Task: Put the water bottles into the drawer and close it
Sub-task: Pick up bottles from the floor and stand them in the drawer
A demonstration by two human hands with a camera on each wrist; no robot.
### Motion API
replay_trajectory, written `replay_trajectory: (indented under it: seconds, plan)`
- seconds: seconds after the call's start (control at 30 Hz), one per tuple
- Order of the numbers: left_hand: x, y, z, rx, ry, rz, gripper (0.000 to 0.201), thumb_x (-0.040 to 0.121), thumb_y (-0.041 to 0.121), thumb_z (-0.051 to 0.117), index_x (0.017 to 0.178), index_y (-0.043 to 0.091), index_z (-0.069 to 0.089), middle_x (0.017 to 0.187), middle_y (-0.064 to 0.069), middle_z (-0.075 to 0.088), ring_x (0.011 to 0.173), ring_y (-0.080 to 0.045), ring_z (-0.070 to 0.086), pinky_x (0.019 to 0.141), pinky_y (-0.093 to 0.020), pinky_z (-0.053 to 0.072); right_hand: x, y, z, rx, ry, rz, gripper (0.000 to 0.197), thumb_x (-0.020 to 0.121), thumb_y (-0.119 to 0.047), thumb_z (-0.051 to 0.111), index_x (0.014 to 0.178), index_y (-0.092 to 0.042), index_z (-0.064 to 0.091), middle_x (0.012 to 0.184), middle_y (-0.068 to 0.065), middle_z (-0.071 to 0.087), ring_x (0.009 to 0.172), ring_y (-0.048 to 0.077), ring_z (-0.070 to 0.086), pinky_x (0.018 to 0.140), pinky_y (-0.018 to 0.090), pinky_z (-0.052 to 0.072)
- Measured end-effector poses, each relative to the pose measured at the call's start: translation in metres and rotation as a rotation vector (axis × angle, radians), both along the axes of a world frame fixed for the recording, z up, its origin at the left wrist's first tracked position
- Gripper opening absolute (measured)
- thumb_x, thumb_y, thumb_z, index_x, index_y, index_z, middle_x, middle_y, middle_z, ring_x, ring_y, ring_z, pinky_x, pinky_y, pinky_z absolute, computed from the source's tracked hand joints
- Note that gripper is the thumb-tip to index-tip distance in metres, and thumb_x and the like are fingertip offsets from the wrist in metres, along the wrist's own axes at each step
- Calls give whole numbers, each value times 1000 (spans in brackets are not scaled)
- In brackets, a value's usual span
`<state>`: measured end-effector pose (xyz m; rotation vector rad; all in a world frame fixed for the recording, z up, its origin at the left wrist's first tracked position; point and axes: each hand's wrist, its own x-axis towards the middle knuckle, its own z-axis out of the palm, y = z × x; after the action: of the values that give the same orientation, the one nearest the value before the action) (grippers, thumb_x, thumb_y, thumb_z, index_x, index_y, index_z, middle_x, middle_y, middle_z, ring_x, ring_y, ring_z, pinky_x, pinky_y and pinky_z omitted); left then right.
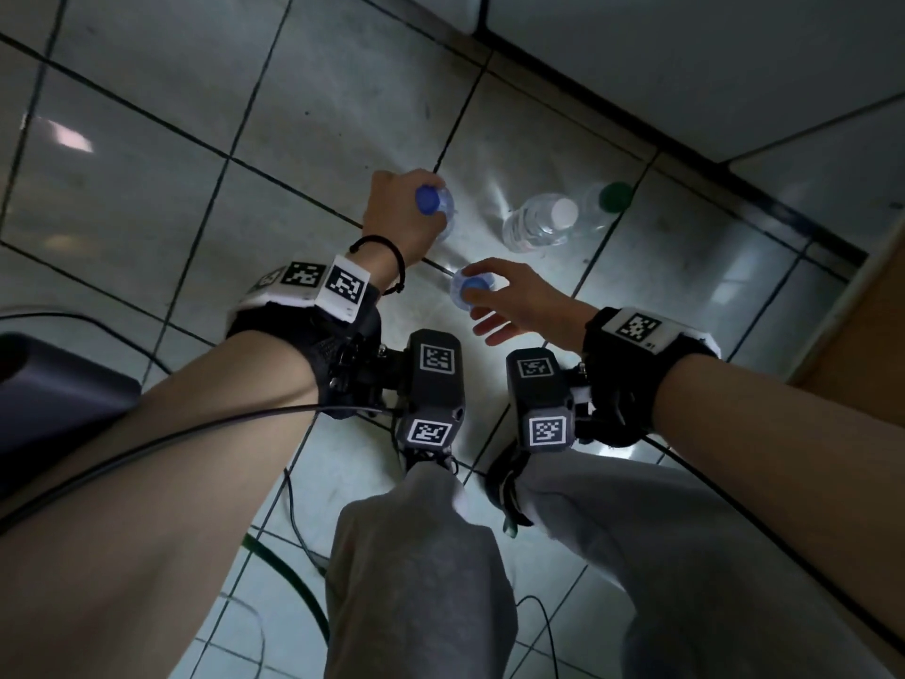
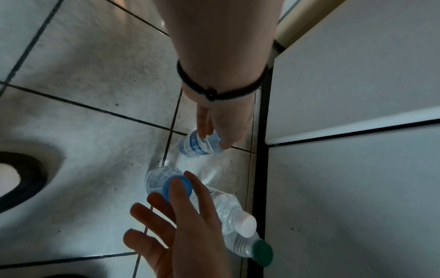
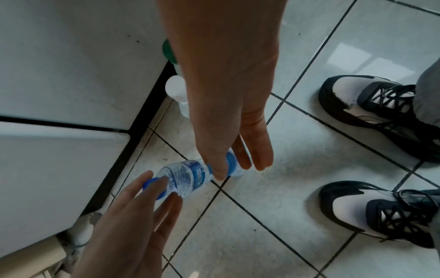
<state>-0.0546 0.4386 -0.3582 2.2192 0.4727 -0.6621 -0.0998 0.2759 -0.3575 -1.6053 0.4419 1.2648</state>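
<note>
Several small clear water bottles stand on the tiled floor. My left hand (image 1: 399,213), the one with a black wristband, grips a blue-capped bottle (image 1: 438,205) round its shoulder; the same hand (image 2: 221,129) and bottle (image 2: 200,144) also show in a wrist view. My right hand (image 1: 509,296) hovers with straight, spread fingers over a second blue-capped bottle (image 1: 470,286), fingertips at its cap (image 2: 178,188). A white-capped bottle (image 1: 541,223) and a green-capped bottle (image 1: 612,198) stand just beyond. White cabinet fronts (image 1: 685,66) with dark gaps run along the far side and stand flush.
My grey-trousered legs and black-and-white shoes (image 3: 381,212) are close behind the bottles. Cables (image 1: 294,521) trail on the floor by my feet. A dark object (image 1: 59,394) lies at the left, and a wooden panel (image 1: 871,316) stands at the right.
</note>
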Motion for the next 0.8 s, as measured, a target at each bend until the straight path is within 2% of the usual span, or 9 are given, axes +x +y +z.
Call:
replay_trajectory:
  seconds: [0.1, 0.2, 0.27, 0.33, 0.4, 0.47, 0.57, 0.67, 0.8]
  plan:
    - [1, 2, -5, 96, -34, -61, 25, 80, 11, 65, 104, 14, 67, 121, -16, 51, 100, -25, 56, 86, -23, 43, 2, 0, -3, -3, -26, -16, 35, 84, -22, 71, 116, -15, 60, 86, 13, 61, 66, 26, 67, 57, 30, 58]
    - [-5, 5, -7, 154, -24, -120, 20, 79, 18, 70, 98, 14, 69, 117, -15, 53, 100, -27, 58, 81, -23, 41, 2, 1, -1, -40, -56, 42, 33, 80, -22, 75, 108, -13, 59, 91, 8, 58, 58, 20, 61, 58, 31, 59]
    - [-10, 9, -1, 156, -1, -135, 21, 78, 18, 72, 98, 12, 69, 114, -13, 54, 98, -24, 57, 78, -23, 39, -1, -1, 2, -87, -103, 101, 24, 80, -19, 73, 98, -15, 57, 92, 8, 55, 55, 16, 55, 54, 29, 59]
    - [-13, 11, 12, 139, 5, -124, 21, 77, 17, 73, 96, 9, 70, 107, -10, 56, 93, -20, 55, 75, -24, 40, -2, -4, 11, -145, -182, 200, 16, 82, -13, 69, 91, -17, 56, 93, 8, 55, 58, 18, 55, 53, 31, 58]
    - [-13, 13, 32, 129, 32, -133, 21, 75, 16, 74, 95, 10, 71, 96, -6, 57, 89, -20, 56, 72, -25, 41, -2, -7, 27, -213, -245, 311, 13, 81, -9, 63, 91, -16, 59, 94, 8, 58, 67, 24, 59, 61, 40, 60]
    - [-15, 14, 57, 120, 70, -160, 20, 73, 17, 74, 92, 11, 71, 94, -5, 62, 91, -22, 60, 72, -25, 44, -1, -9, 51, -266, -256, 345, 16, 81, -9, 60, 95, -15, 62, 92, 6, 58, 72, 25, 59, 67, 40, 60]
    - [-19, 10, 107, 123, 74, -226, 18, 70, 20, 73, 86, 12, 74, 93, -3, 70, 89, -19, 64, 74, -22, 49, 2, -14, 101, -270, -250, 341, 15, 80, -13, 61, 94, -17, 64, 94, 4, 58, 77, 22, 56, 62, 34, 59]
    - [-16, -3, 169, 108, 63, -306, 10, 68, 22, 74, 76, 16, 71, 79, 3, 66, 78, -15, 62, 62, -18, 41, 7, -26, 163, -216, -264, 350, 12, 79, -13, 63, 89, -20, 62, 97, 4, 58, 78, 19, 56, 46, 23, 47]
    - [-3, -24, 256, 90, 51, -436, 10, 66, 20, 75, 71, 21, 67, 69, 7, 61, 70, -14, 57, 56, -17, 35, 13, -43, 248, -164, -310, 298, 13, 82, -12, 62, 92, -19, 61, 90, -2, 54, 72, 11, 53, 47, 21, 45]
